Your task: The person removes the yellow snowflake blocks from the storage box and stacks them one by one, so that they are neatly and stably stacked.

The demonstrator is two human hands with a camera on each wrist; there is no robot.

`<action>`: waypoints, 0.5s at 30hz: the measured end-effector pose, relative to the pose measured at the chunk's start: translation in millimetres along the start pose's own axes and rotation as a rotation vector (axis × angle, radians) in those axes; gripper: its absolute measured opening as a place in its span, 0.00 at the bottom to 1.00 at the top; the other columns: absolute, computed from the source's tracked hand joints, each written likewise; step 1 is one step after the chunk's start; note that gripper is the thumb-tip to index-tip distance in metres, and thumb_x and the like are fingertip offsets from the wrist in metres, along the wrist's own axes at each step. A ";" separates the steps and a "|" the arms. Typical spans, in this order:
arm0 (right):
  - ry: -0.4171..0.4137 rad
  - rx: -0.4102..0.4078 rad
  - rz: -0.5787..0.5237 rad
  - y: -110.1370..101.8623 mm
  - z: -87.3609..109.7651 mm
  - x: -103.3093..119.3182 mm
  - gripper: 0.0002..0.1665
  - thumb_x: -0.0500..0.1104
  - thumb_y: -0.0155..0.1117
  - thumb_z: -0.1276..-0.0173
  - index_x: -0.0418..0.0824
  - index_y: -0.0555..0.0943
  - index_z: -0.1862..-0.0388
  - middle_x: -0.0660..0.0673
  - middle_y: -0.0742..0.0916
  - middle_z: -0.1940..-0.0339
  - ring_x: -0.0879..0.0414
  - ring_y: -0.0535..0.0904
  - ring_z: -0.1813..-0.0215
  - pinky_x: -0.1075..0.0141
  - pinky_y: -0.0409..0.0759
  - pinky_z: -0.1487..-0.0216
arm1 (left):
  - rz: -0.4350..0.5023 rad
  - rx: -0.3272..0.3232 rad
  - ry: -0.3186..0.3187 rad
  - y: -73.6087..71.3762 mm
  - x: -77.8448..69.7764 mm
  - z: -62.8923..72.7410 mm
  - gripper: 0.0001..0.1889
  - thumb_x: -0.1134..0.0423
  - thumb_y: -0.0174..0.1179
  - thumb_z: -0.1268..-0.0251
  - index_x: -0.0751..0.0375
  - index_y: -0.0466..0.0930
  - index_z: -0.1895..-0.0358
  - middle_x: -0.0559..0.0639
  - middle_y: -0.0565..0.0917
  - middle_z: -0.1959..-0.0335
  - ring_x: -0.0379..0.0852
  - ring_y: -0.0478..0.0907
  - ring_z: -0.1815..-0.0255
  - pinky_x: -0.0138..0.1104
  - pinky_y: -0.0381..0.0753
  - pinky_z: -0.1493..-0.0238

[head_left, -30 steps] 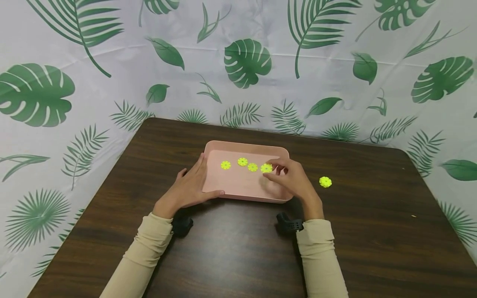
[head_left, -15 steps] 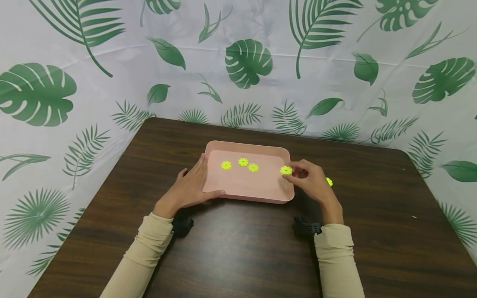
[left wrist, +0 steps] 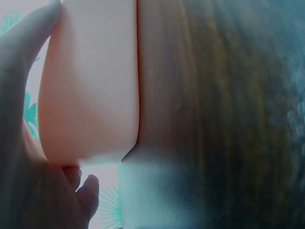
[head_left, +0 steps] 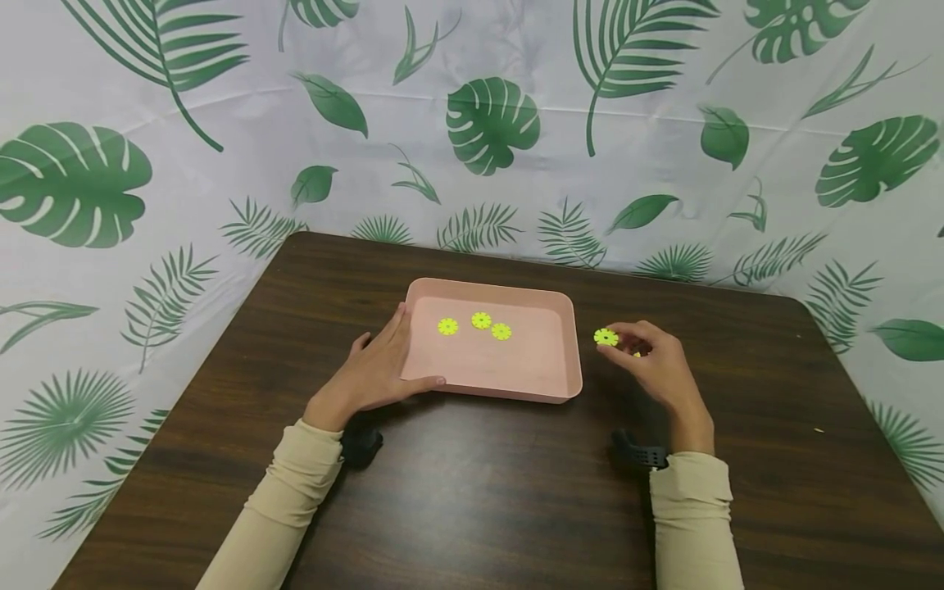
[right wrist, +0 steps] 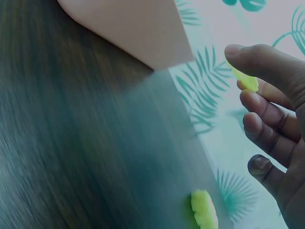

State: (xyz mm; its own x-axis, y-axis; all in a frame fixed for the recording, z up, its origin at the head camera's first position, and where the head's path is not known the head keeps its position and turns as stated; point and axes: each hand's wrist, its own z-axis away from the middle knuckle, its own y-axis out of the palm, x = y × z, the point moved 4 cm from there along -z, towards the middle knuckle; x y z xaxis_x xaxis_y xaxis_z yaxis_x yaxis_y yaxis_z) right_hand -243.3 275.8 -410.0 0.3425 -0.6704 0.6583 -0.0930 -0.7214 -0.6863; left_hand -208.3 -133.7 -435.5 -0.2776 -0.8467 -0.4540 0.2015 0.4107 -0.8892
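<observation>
My right hand [head_left: 660, 365] pinches a bright yellow notched disc [head_left: 606, 338] between thumb and index finger, just off the tray's right end. In the right wrist view the same disc [right wrist: 248, 80] appears nearly edge-on, the other fingers loosely bent below it. My left hand [head_left: 372, 360] rests against the near left corner of a shallow pink tray [head_left: 574, 352], thumb along the front rim and fingers stretched along the left side. On the tray's floor lie three similar discs: one at left [head_left: 447, 327], one in the middle [head_left: 481, 320] and one beside it [head_left: 501, 332].
Another yellow piece [right wrist: 205, 210], thick in the right wrist view, lies on the table right of the tray, mostly hidden by my right hand in the head view. The dark wooden table [head_left: 472, 492] meets a leaf-printed cloth [head_left: 487, 188] behind. A tiny pale speck [head_left: 819, 430] lies far right.
My right hand has carried the pinched disc rightward, from over the tray's right part to outside its right rim. The left hand, tray and three discs in it stay in place.
</observation>
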 end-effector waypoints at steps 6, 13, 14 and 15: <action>0.055 -0.048 0.024 -15.3 7.3 -11.4 0.18 0.42 0.77 0.33 0.34 0.87 0.48 0.41 0.82 0.64 0.55 0.74 0.63 0.73 0.72 0.65 | 0.000 0.001 0.001 1.3 1.0 -1.6 0.64 0.24 0.55 0.39 0.66 0.35 0.16 0.58 0.36 0.14 0.54 0.42 0.14 0.71 0.51 0.28; 0.103 -0.077 0.024 -29.4 17.2 -28.3 0.20 0.43 0.75 0.31 0.33 0.86 0.46 0.39 0.83 0.61 0.60 0.74 0.64 0.78 0.72 0.64 | 0.005 0.001 0.001 0.6 1.3 -1.0 0.64 0.25 0.55 0.38 0.66 0.34 0.16 0.58 0.35 0.14 0.54 0.41 0.14 0.70 0.51 0.28; 0.110 -0.077 0.026 -30.4 18.4 -30.9 0.20 0.43 0.75 0.31 0.32 0.86 0.46 0.40 0.83 0.61 0.60 0.74 0.64 0.78 0.72 0.64 | 0.006 0.000 -0.001 0.3 1.1 -0.6 0.64 0.25 0.55 0.38 0.66 0.34 0.16 0.58 0.35 0.14 0.53 0.41 0.14 0.70 0.51 0.28; 0.117 -0.077 0.030 -31.1 19.5 -33.4 0.20 0.43 0.74 0.31 0.32 0.86 0.46 0.40 0.83 0.61 0.61 0.74 0.64 0.78 0.72 0.64 | 0.006 0.000 -0.002 0.1 1.0 -0.3 0.64 0.25 0.55 0.38 0.66 0.34 0.16 0.58 0.35 0.14 0.53 0.41 0.14 0.70 0.51 0.28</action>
State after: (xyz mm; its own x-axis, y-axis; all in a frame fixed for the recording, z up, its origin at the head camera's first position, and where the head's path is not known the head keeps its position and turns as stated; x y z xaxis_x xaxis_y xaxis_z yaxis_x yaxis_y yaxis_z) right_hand -233.6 324.1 -416.7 0.2278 -0.7041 0.6726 -0.1742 -0.7090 -0.6833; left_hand -208.8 -134.4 -436.0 -0.2743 -0.8450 -0.4591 0.2033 0.4157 -0.8865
